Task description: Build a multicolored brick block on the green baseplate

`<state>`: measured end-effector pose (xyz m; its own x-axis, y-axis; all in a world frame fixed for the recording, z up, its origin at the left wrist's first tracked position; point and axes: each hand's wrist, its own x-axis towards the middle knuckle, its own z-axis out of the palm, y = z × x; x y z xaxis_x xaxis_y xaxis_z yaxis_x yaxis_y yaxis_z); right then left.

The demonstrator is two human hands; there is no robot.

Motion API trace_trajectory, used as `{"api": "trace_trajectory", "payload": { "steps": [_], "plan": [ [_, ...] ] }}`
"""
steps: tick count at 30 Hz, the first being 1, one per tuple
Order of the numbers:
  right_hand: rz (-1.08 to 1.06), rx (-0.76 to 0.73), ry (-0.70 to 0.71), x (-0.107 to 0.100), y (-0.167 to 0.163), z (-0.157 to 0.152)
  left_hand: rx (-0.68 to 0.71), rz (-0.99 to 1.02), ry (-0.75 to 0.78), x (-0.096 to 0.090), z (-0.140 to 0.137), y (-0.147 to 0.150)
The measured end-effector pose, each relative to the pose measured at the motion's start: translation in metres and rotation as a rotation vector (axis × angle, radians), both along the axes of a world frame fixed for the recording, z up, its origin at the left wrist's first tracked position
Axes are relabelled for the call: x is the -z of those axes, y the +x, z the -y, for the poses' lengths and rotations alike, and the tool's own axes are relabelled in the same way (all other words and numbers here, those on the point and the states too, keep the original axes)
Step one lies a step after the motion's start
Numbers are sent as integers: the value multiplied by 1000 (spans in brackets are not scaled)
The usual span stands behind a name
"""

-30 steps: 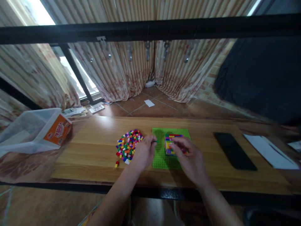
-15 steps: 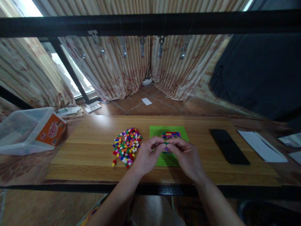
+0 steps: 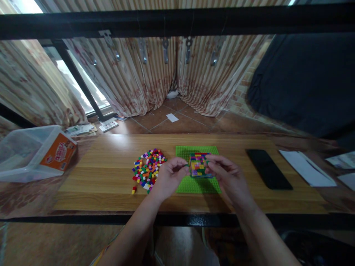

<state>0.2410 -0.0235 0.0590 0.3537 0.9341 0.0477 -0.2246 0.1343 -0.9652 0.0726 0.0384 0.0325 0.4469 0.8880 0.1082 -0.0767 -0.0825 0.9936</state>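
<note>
A bright green baseplate point(image 3: 181, 187) lies on the wooden table, bearing a block built of multicoloured toy bricks point(image 3: 198, 164). My left hand point(image 3: 172, 176) is at the block's left side, thumb and forefinger pinched; what looks like a small green brick shows at the fingertips. Over the right part of the block is my right hand point(image 3: 229, 175), its fingertips closed on a small dark green brick point(image 3: 206, 162). Whether that brick touches the block I cannot tell. Left of the plate, a pile of loose toy bricks point(image 3: 148, 168) is partly covered by my left hand.
A red-and-yellow brick pair point(image 3: 134, 190) sits apart from the pile. On the right of the table point(image 3: 97, 184) are a black phone point(image 3: 268, 169) and white paper point(image 3: 307, 168). A clear plastic bin point(image 3: 27, 147) with an orange label stands at the left. A dark bar point(image 3: 177, 24) crosses above.
My hands were together over the block and have moved apart, the right one to the right and the left slightly left. More of the block's top now shows between them.
</note>
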Motion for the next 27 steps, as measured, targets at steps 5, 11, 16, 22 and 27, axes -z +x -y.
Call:
{"api": "trace_trajectory", "payload": {
  "steps": [5, 11, 16, 22, 27],
  "plan": [
    [77, 81, -35, 6, 9, -2, 0, -253, 219, 4, 2, -1],
    [36, 82, -53, 6, 8, -4, 0, -433, 450, -1, 11, 9],
    [24, 92, -49, 5, 8, -3, -10, -506, 597, 2, 13, 16],
    [15, 92, -38, 5, 9, -3, -52, -587, 612, 3, 14, 21],
    [40, 98, -35, 3, 9, -2, -132, -590, 558, 6, 14, 24]
  ]
}}
